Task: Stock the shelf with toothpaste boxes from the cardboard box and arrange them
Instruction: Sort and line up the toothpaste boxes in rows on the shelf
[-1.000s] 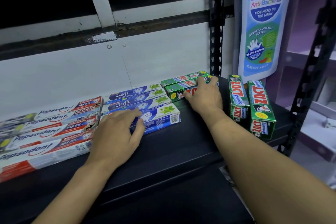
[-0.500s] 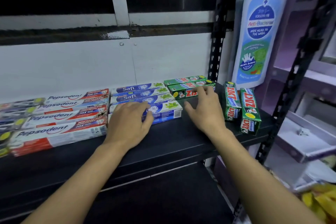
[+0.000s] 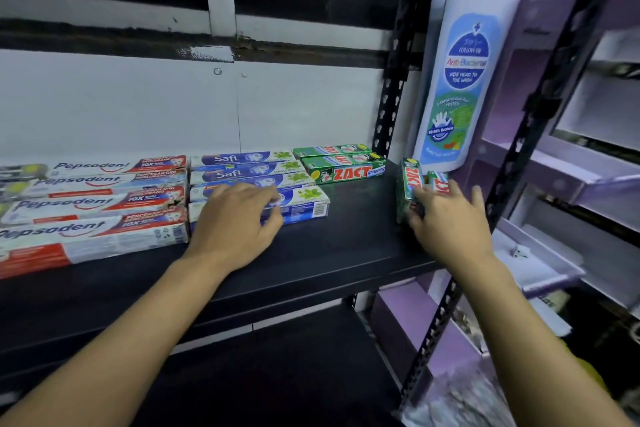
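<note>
On the black shelf (image 3: 346,239) lie rows of toothpaste boxes: red-and-white Pepsodent boxes (image 3: 93,204) at the left, blue Safi boxes (image 3: 252,166) in the middle, two green Zact boxes (image 3: 343,165) at the back. My left hand (image 3: 239,218) rests palm down on the front Safi box (image 3: 308,204). My right hand (image 3: 450,218) lies over two more green Zact boxes (image 3: 410,180) that point front to back at the shelf's right end, fingers curled around them. The cardboard box is out of view.
A tall white and blue body wash bottle (image 3: 460,80) stands at the shelf's back right corner. Black perforated uprights (image 3: 391,97) frame the shelf. Purple shelving (image 3: 561,166) sits to the right. A lower black shelf (image 3: 277,374) lies beneath.
My right hand left the back Zact boxes and moved right onto the two Zact boxes at the shelf's end. My left hand stayed on the Safi boxes. The view shifted right.
</note>
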{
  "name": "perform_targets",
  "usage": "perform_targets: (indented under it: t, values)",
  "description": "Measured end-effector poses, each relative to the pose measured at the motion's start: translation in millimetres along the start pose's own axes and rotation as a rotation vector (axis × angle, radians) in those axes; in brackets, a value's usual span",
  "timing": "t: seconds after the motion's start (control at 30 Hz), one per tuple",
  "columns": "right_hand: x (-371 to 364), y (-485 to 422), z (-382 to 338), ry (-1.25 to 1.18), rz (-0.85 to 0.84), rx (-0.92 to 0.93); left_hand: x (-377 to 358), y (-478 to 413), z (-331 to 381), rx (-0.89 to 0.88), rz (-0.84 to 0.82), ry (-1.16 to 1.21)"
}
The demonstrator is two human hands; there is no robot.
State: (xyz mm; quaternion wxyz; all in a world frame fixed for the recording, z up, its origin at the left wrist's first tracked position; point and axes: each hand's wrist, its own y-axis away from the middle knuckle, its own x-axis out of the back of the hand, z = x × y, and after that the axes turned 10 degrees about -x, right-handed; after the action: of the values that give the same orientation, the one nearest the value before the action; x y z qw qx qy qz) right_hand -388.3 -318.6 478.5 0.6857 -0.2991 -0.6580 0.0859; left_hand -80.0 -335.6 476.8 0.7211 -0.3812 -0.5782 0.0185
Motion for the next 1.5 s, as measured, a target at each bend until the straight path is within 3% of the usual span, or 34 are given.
perform_targets:
  t: [0.23, 0.47, 0.73, 0.87, 1.13, 1.5]
  values:
    - [7.6, 20.1, -4.8, -0.076, 0.083, 0.083, 0.3, 1.3, -0.2, 0.0, 0.012, 0.008]
    - [17.5, 73.9, -18.4, -0.366, 0.244, 0.259, -0.6, 2.5, -0.4, -0.001, 0.043, 0.033]
    - [-1.4, 103.2, -35.1, -0.765, 0.026, 0.144, -1.2, 2.5, -1.2, -0.004, 0.055, 0.032]
    - [-2.9, 103.0, -41.4, -0.684, 0.092, 0.163, -1.3, 2.1, -1.6, -0.004, 0.053, 0.029]
    - [6.4, 99.2, -55.5, -0.512, 0.059, 0.209, -1.6, 2.0, -1.6, -0.004, 0.053, 0.028]
    - [14.1, 98.5, -53.0, -0.49, -0.015, 0.221, -1.4, 2.6, -1.3, -0.001, 0.064, 0.04]
